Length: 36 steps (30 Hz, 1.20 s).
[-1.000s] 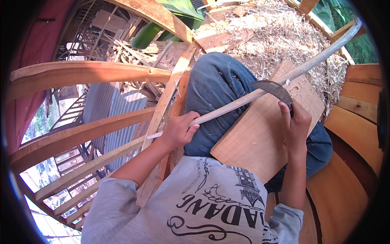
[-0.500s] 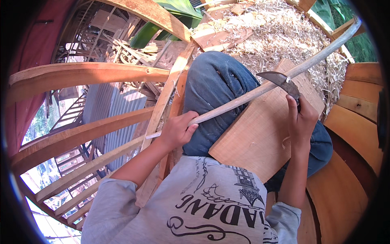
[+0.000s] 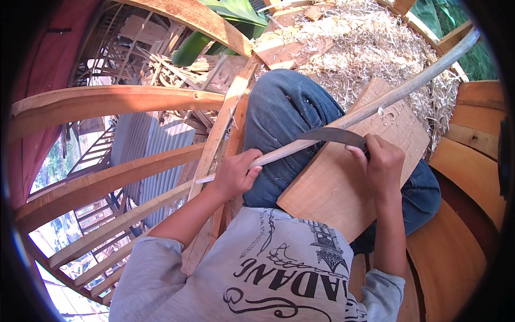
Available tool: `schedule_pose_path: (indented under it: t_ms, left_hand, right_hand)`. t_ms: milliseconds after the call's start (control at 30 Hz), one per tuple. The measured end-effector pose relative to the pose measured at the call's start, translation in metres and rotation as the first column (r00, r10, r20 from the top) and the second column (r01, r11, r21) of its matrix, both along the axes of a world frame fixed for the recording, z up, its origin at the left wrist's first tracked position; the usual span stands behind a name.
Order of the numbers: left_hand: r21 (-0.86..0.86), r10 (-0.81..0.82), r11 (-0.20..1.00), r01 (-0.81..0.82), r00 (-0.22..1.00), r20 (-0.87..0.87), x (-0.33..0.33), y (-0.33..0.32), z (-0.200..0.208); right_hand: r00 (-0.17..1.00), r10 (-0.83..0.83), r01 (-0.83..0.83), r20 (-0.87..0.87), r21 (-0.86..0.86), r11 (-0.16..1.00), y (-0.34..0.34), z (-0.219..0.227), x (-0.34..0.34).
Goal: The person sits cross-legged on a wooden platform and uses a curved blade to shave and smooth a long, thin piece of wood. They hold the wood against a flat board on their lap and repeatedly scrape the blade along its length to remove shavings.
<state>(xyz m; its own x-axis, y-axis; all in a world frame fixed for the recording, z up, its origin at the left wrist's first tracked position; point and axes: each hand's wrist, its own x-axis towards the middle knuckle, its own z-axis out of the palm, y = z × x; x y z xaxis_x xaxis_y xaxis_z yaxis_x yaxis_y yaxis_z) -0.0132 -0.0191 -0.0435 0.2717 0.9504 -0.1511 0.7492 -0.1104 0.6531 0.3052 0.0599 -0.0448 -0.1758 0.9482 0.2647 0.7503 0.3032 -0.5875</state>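
A long pale wooden stick point(image 3: 397, 94) slants from my lap up to the far right. My left hand point(image 3: 234, 174) grips its near, thin end. In my right hand point(image 3: 378, 161) I hold a dark curved knife blade point(image 3: 330, 135), its edge laid against the stick over my left knee. A flat wooden board point(image 3: 343, 182) rests across my blue-jeaned thighs point(image 3: 284, 112) under the stick. I wear a grey printed shirt.
A heap of pale wood shavings point(image 3: 370, 48) lies ahead. Curved wooden beams point(image 3: 118, 102) arc on the left, with corrugated metal sheet point(image 3: 147, 147) below them. Rounded wooden planks point(image 3: 472, 161) lie on the right. Green leaves point(image 3: 214, 32) show at the top.
My right hand has drawn the blade down the stick toward me and to the left. The left hand keeps its grip in the same place.
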Motion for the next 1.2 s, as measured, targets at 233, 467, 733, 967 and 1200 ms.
schedule_pose_path:
  t_ms: [233, 467, 733, 967, 1200]
  left_hand:
    - [0.015, 0.011, 1.0, -0.011, 1.0, -0.017, -0.001, -0.005, -0.005]
    - [0.018, -0.008, 1.0, 0.008, 1.0, -0.021, 0.002, -0.001, -0.001]
    - [-0.001, -0.003, 1.0, 0.003, 1.0, 0.0, 0.003, -0.001, 0.001]
    - [-0.027, 0.013, 1.0, -0.013, 1.0, 0.023, -0.001, -0.002, -0.003]
    - [0.013, 0.004, 1.0, -0.004, 1.0, 0.013, -0.002, 0.001, -0.003]
  right_hand:
    - [1.0, 0.018, -0.017, 0.023, -0.052, 0.998, -0.005, 0.001, 0.004]
    - [0.985, -0.167, 0.17, 0.039, -0.075, 0.983, 0.0, 0.0, 0.017]
    - [0.966, -0.254, 0.257, 0.041, -0.131, 0.957, 0.008, -0.004, 0.027]
    - [0.961, -0.214, 0.191, -0.177, -0.138, 0.972, 0.003, 0.002, 0.007]
    - [0.996, 0.084, -0.084, -0.038, 0.005, 0.996, -0.003, -0.002, -0.005]
